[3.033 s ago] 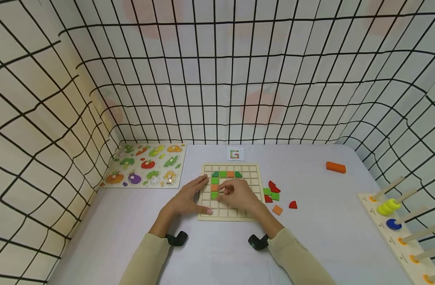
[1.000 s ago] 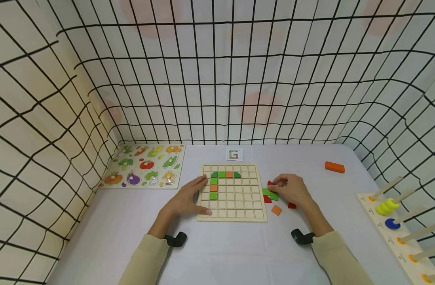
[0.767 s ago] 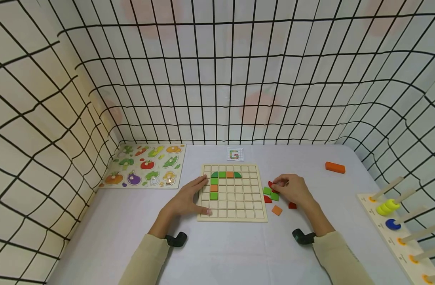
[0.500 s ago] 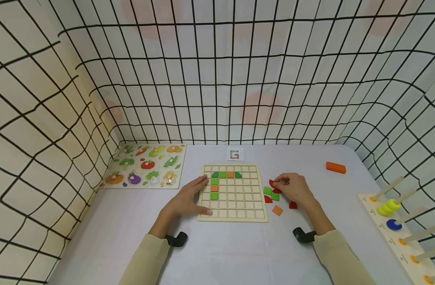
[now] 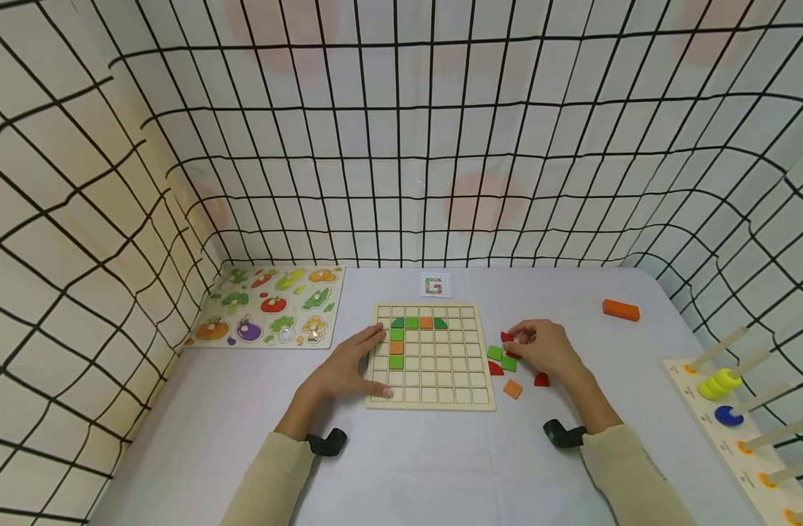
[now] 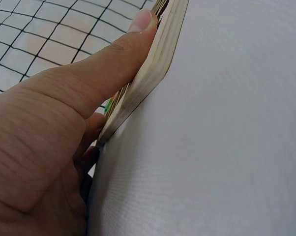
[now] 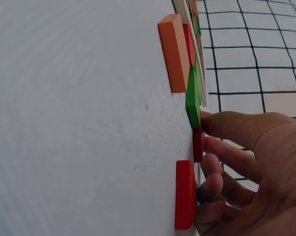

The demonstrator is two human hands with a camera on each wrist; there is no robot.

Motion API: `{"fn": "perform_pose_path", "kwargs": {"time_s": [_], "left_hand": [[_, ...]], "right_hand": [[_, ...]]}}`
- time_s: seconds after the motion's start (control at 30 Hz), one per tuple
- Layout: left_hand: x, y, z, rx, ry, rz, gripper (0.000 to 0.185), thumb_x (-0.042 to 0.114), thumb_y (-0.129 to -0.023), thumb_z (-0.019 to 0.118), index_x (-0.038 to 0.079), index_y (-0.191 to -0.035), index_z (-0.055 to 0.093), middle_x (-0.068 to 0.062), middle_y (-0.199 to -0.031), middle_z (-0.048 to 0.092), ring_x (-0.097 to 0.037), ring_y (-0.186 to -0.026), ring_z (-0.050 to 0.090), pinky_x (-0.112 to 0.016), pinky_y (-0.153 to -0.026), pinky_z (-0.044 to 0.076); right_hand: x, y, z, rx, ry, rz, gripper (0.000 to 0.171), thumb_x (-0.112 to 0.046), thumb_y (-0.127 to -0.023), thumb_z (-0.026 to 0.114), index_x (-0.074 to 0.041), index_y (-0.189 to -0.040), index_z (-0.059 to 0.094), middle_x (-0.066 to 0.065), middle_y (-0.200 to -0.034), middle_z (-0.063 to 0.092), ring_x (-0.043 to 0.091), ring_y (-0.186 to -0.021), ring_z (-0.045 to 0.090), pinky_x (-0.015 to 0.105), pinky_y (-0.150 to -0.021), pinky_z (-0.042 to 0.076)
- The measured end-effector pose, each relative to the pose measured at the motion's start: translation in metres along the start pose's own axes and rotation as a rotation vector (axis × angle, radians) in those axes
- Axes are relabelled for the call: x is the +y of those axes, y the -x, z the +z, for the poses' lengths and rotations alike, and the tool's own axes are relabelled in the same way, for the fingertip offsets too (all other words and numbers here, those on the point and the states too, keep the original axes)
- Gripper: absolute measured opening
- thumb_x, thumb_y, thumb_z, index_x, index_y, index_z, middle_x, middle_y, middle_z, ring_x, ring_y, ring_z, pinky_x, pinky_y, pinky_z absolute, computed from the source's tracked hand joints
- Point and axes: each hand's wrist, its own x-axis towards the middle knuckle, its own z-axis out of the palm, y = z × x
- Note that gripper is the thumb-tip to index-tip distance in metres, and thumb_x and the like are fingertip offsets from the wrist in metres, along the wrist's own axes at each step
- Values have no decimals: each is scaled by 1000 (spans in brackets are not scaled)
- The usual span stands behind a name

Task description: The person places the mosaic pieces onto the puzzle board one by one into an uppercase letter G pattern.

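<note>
A wooden grid board (image 5: 434, 380) carries green and orange square tiles plus dark green rounded corner tiles along its upper and left cells. My left hand (image 5: 348, 369) rests at the board's left edge, fingers extended and thumb (image 6: 113, 64) on top of it. To the right of the board, my right hand (image 5: 544, 348) pinches at a red rounded tile (image 7: 198, 146) with thumb and fingertips, partly hiding it. Another red tile (image 5: 506, 337) shows just beyond the fingertips. Nearby lie green square tiles (image 5: 508, 363), an orange tile (image 5: 513, 389) and more red tiles (image 5: 541, 380).
Behind the board lies a small pattern card (image 5: 435, 286) showing a G. A vegetable puzzle board (image 5: 338, 307) is at the left. An orange block (image 5: 621, 310) and a pegged counting stand (image 5: 697, 394) are at the right. Black netting surrounds the table.
My right hand has moved from over the board to the loose tiles at the right. The red tiles at its fingertips have shifted slightly away from the green ones. My left hand stays put.
</note>
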Motion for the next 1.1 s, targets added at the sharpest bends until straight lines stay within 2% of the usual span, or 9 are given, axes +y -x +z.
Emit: {"fn": "perform_pose_path", "kwargs": {"time_s": [0.2, 0.43, 0.73, 0.93, 1.1], "left_hand": [[1, 0, -1, -5, 2, -3, 117, 67, -62, 80, 23, -156, 24, 11, -164, 13, -20, -151, 13, -49, -120, 20], [2, 2, -3, -14, 3, -4, 116, 65, -63, 80, 22, -156, 24, 10, -164, 13, -20, -151, 13, -49, -120, 20], [0, 2, -2, -11, 11, -8, 116, 63, -64, 82, 23, -156, 23, 10, -164, 13, -19, -151, 12, -49, -121, 19], [3, 2, -4, -11, 20, -4, 115, 60, -65, 83, 22, -156, 24, 8, -164, 14, -20, -151, 13, -49, -120, 19], [4, 2, -3, -10, 14, 5, 115, 62, -65, 82, 21, -156, 24, 8, -164, 14, -21, -151, 13, -50, -120, 20]], "right_hand": [[2, -2, 1, 15, 5, -24, 30, -29, -87, 73, -8, -109, 71, 4, -86, 63, 20, -82, 53, 27, -63, 44], [-4, -1, 2, 31, -12, -26, 33, -30, -88, 72, -8, -113, 70, 5, -91, 64, 21, -86, 53, 27, -69, 46], [-30, 4, 11, 40, -76, -125, 29, -29, -88, 72, -10, -111, 71, 3, -88, 62, 19, -80, 52, 25, -63, 47], [-55, 11, 26, 2, -145, -180, 26, -26, -87, 73, -11, -108, 71, 1, -85, 61, 16, -73, 50, 21, -53, 40], [-72, 17, 39, -47, -216, -243, 24, -24, -86, 74, -11, -107, 72, 0, -84, 61, 15, -70, 49, 21, -55, 40]]}}
